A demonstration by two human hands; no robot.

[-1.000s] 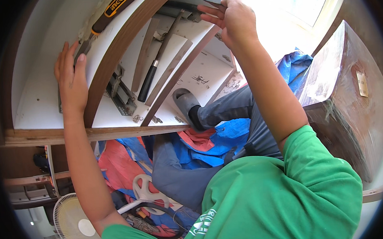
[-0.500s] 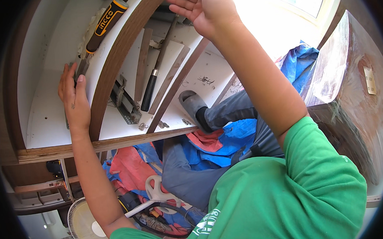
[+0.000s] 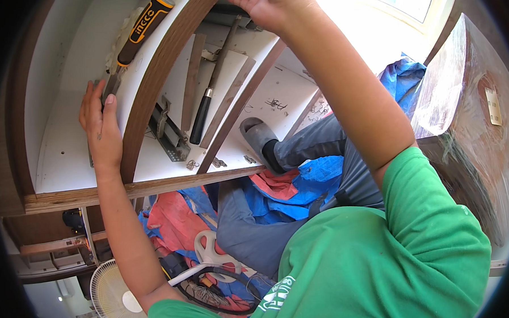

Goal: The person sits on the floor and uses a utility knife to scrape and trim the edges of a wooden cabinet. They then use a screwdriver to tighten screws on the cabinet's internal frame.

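My left hand [image 3: 101,129] is inside the left compartment of a white-lined wooden cabinet [image 3: 141,101]. Its fingers are stretched out and lie along the upright partition, over a thin grey metal strip. Just beyond the fingertips is a hand tool [image 3: 145,30] with a dark handle trimmed in orange and a flat metal blade. My right hand [image 3: 273,9] reaches to the top of the view above the cabinet's right compartments. Its visible fingers look extended, partly cut off by the upper edge, so anything they touch there is hidden.
A long tool with a black handle [image 3: 201,120], metal drawer-slide parts [image 3: 171,131] and small hardware lie in the middle compartments. My sandalled foot [image 3: 259,139] rests in the right one. Blue and red tarpaulin [image 3: 177,219], a fan [image 3: 115,296] and a wrapped panel [image 3: 462,110] surround me.
My right hand has moved slightly up, so more of its fingers is cut off by the upper edge. The left hand stays on the partition; the view has shifted slightly.
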